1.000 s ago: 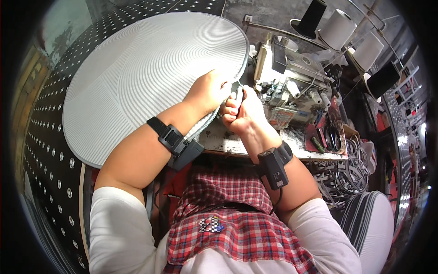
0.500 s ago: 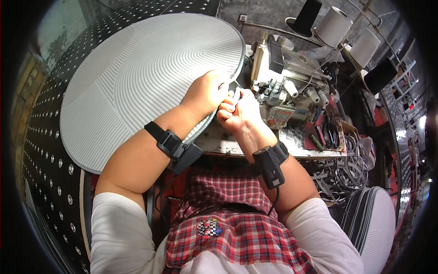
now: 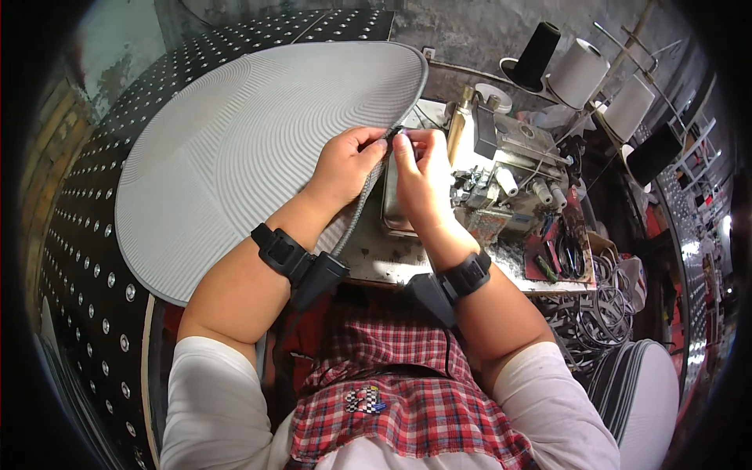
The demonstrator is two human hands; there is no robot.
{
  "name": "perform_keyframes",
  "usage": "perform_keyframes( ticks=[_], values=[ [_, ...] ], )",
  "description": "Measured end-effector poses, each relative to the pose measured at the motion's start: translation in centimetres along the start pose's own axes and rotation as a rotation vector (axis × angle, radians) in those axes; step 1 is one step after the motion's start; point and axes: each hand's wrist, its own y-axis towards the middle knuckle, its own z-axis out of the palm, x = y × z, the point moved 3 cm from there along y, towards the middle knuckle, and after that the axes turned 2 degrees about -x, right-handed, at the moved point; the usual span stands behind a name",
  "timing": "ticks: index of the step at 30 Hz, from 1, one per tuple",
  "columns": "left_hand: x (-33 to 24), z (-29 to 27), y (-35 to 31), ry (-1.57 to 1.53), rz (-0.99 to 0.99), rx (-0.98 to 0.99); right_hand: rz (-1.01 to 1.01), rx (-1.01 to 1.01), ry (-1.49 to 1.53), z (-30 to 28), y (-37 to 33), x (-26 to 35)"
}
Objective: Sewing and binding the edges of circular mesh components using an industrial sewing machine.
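Note:
A large oval grey mat with pale curved ribbing lies to the left, its bound edge bending up toward me. My left hand pinches that edge between thumb and fingers. Close beside it, my right hand has thumb and fingers pressed together at the same edge. A small dark thing shows between the fingertips; it is too small to name. Just right of my right hand stands an overlock sewing machine, and the mat is apart from its needle area.
Thread cones stand on a rack behind the machine. A black studded table runs under the mat. Hand tools lie on the right of the worktop. Below are tangled grey strips and a stack of oval mats.
Both hands have moved up along the mat's edge, and the mat's near edge has lifted. My right hand has turned from curled fingers to a pinch, its wrist device turning too.

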Motion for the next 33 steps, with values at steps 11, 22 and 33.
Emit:
perform_keyframes(
  ticks=[11, 22, 33],
  values=[
    [-4.3, -4.6, -3.4, -0.617, -0.282, -0.076, 0.906, 0.389, 0.829, 5.0, -1.2, 0.9],
    [-11.2, -19.8, -28.2, 1.063, -0.505, -0.800, -0.205, 0.526, -0.541, 1.2, 1.1, 12.3],
    [-19.0, -13.7, -24.4, 0.656, 0.172, -0.520, -0.628, 0.038, -0.662, -19.3, 1.2, 26.4]
  ],
)
